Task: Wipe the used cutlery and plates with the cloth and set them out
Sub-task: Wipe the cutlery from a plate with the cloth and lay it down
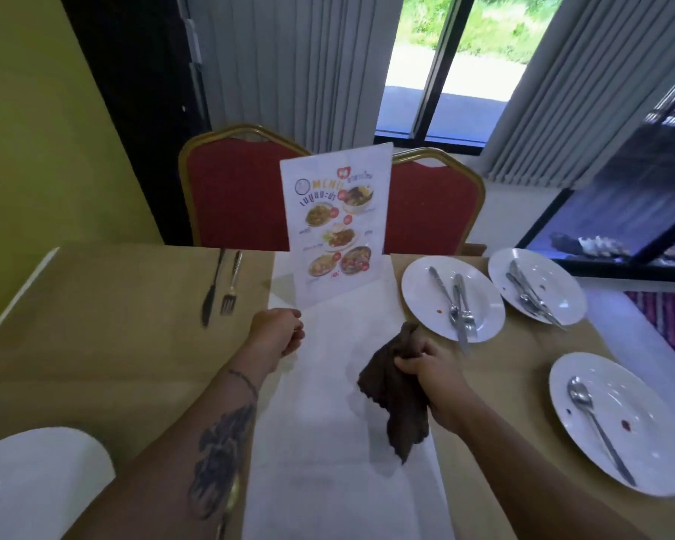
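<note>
My right hand [431,374] grips a dark brown cloth [396,395] above the white runner [328,481]. My left hand [277,331] hovers loosely curled with nothing visible in it, near the menu stand's base. Three white plates with red stains sit on the right: a middle plate [421,302] with several pieces of cutlery [458,305], a far plate [562,284] with more cutlery [530,294], and a near plate [647,407] holding a spoon [597,422]. A knife [211,290] and fork [230,284] lie side by side at far left. Another white plate [36,481] sits at near left.
A menu stand [338,224] stands upright at the middle of the tan table [114,344]. Two red chairs [234,196] are pushed in at the far side. Something gold and shiny shows under my left forearm near the front edge. A window and curtains lie beyond.
</note>
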`<move>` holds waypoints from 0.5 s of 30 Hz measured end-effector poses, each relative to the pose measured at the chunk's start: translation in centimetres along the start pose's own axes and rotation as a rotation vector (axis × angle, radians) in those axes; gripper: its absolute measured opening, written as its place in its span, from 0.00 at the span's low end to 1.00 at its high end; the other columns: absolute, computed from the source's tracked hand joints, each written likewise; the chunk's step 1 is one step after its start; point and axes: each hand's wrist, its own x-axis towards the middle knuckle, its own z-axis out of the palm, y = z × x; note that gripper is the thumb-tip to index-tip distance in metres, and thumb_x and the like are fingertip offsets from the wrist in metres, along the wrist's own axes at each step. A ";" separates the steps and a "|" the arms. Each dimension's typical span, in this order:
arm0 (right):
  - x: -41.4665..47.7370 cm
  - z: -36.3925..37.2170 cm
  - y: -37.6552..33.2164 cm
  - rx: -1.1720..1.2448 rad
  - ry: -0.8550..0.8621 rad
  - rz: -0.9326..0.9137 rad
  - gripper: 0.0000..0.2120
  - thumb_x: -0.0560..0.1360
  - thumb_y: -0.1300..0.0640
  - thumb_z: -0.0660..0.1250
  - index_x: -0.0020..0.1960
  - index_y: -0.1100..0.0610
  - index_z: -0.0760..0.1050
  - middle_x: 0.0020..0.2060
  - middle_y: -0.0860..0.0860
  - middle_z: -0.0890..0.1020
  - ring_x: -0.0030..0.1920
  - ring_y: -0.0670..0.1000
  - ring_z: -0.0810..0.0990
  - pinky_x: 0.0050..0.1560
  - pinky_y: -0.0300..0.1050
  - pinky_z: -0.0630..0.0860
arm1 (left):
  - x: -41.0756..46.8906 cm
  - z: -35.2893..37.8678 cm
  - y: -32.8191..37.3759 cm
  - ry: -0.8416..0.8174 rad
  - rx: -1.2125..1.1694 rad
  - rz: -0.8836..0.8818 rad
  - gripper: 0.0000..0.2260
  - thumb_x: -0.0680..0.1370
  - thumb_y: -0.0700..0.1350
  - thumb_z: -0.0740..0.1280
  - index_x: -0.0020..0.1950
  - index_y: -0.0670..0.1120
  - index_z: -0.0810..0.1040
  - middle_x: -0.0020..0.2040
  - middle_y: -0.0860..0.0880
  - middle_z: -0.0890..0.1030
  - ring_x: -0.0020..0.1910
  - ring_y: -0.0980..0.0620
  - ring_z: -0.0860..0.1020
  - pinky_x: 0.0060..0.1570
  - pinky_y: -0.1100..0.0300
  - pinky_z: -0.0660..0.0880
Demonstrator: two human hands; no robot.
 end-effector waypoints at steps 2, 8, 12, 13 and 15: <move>0.0 -2.3 0.3 0.046 0.009 -0.008 0.09 0.75 0.68 0.68 0.54 0.63 0.77 0.50 0.62 0.84 0.54 0.62 0.83 0.64 0.63 0.77 | -2.7 3.1 -0.2 -0.118 0.007 0.009 0.09 0.77 0.33 0.62 0.51 0.42 0.81 0.39 0.44 0.81 0.35 0.50 0.79 0.33 0.61 0.76; 0.0 -12.2 2.7 0.203 -0.003 0.020 0.09 0.79 0.64 0.67 0.58 0.57 0.78 0.55 0.61 0.84 0.57 0.60 0.83 0.65 0.58 0.77 | -9.8 14.1 -2.0 -0.282 0.058 0.016 0.08 0.78 0.33 0.63 0.51 0.42 0.80 0.43 0.43 0.81 0.39 0.49 0.79 0.39 0.58 0.76; -0.3 -21.6 4.9 0.244 0.112 -0.036 0.05 0.81 0.60 0.66 0.56 0.58 0.78 0.49 0.58 0.85 0.50 0.57 0.84 0.54 0.53 0.81 | -14.0 22.7 -5.6 -0.401 0.128 -0.019 0.08 0.78 0.31 0.62 0.52 0.42 0.77 0.38 0.44 0.78 0.32 0.50 0.76 0.32 0.62 0.71; -0.4 -23.9 5.6 0.242 0.161 -0.046 0.05 0.81 0.60 0.66 0.55 0.58 0.79 0.48 0.58 0.86 0.49 0.57 0.85 0.54 0.53 0.82 | -14.8 24.8 -6.6 -0.428 0.152 -0.030 0.09 0.78 0.31 0.61 0.52 0.42 0.76 0.37 0.44 0.77 0.31 0.50 0.75 0.30 0.63 0.70; -0.6 -27.8 6.9 0.233 0.236 -0.059 0.05 0.80 0.57 0.67 0.54 0.55 0.81 0.48 0.57 0.87 0.51 0.58 0.85 0.57 0.56 0.81 | -16.0 28.6 -9.0 -0.467 0.213 -0.058 0.09 0.78 0.31 0.61 0.51 0.42 0.75 0.36 0.44 0.76 0.30 0.51 0.75 0.27 0.64 0.69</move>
